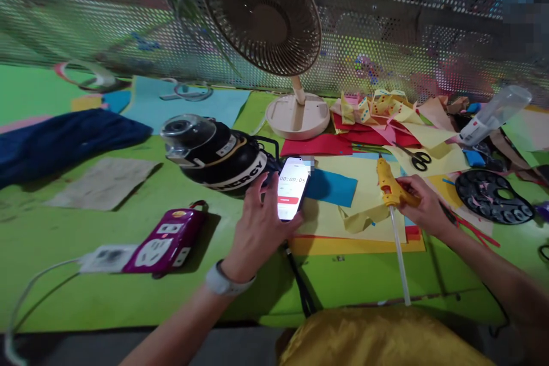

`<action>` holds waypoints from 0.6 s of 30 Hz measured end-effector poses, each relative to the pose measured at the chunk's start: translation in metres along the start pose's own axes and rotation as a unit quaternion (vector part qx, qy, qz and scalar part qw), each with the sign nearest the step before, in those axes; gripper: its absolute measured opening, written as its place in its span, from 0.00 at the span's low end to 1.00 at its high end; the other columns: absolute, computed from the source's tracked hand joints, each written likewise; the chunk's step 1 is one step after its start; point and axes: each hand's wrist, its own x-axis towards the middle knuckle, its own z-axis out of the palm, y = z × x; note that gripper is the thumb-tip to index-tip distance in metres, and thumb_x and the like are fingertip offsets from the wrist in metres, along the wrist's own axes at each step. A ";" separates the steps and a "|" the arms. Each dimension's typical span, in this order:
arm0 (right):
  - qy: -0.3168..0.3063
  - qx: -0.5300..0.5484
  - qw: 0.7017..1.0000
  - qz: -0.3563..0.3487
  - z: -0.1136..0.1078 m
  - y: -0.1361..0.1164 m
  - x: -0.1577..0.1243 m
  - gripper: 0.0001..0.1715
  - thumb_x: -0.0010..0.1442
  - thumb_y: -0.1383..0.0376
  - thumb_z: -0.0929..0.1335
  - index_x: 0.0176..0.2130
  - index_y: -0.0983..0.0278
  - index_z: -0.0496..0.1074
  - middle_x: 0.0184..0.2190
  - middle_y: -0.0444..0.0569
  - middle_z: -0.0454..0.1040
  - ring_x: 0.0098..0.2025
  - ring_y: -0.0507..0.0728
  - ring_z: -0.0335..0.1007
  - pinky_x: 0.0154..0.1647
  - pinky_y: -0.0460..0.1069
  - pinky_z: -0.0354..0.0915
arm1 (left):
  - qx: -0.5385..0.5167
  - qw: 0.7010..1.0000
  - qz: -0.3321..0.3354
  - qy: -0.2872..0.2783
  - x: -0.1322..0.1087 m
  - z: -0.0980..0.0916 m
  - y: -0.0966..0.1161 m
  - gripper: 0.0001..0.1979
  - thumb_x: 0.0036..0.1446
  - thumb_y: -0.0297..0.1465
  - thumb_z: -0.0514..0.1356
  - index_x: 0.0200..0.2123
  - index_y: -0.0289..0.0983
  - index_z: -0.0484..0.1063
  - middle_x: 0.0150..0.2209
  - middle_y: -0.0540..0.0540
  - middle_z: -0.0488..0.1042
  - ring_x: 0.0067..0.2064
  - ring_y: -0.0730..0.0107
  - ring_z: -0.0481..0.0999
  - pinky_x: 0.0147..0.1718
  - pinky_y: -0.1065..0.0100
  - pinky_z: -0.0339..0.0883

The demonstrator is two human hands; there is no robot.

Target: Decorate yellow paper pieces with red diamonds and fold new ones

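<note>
Looks early, judging by 00:00:05 lit on the smartphone point(290, 194), centre of frame. Grasping it with the left hand point(257, 220), fingers at its left edge, thumb by the lower right corner. Gripping the yellow hot-glue gun point(388, 186), right of centre, in the right hand point(420, 203), over a cream paper sheet point(369, 177). Done: gun apparently loaded, given the clear glue stick point(398, 257) out its rear; some paper already in pieces, e.g. blue paper piece point(332, 186) near centre. Left: probably most of it; can't make out any glue bead on the sheet.

Can read ENERGY on the white band round the black water jug point(206, 163), left of centre, first letter faint. Can't read the phone's red button or the print on the white charger point(109, 257), lower left. No brand legible.
</note>
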 end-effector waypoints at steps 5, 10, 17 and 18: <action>-0.007 0.002 1.000 -0.010 0.005 0.006 -0.003 0.21 0.49 0.69 0.68 0.45 0.60 0.69 0.38 0.48 0.68 0.38 0.57 0.67 0.39 0.53 0.67 | 0.004 1.000 0.004 0.006 0.005 0.004 0.001 0.44 0.54 0.40 0.60 0.66 0.30 0.43 0.62 0.26 0.53 0.62 0.35 0.58 0.52 0.45 0.65; -0.007 0.003 1.000 -0.009 0.004 0.006 -0.005 0.22 0.48 0.69 0.68 0.45 0.61 0.70 0.38 0.49 0.68 0.38 0.57 0.67 0.39 0.53 0.67 | 0.009 1.000 -0.021 -0.009 0.011 0.007 0.002 0.43 0.53 0.40 0.60 0.66 0.26 0.45 0.62 0.24 0.52 0.62 0.32 0.56 0.53 0.43 0.64; -0.010 0.011 1.000 0.000 0.007 0.013 -0.007 0.24 0.47 0.70 0.69 0.46 0.60 0.70 0.40 0.49 0.69 0.40 0.57 0.68 0.40 0.53 0.68 | 0.016 0.999 -0.027 -0.019 0.020 0.011 -0.001 0.42 0.54 0.42 0.59 0.65 0.26 0.48 0.63 0.23 0.52 0.61 0.32 0.58 0.54 0.43 0.61; -0.010 0.016 1.000 0.003 0.007 0.014 -0.007 0.24 0.47 0.70 0.69 0.46 0.60 0.70 0.40 0.48 0.70 0.40 0.57 0.68 0.40 0.53 0.68 | 0.023 0.999 -0.032 -0.037 0.019 0.010 0.000 0.41 0.55 0.42 0.58 0.65 0.27 0.49 0.63 0.24 0.53 0.60 0.32 0.60 0.52 0.42 0.62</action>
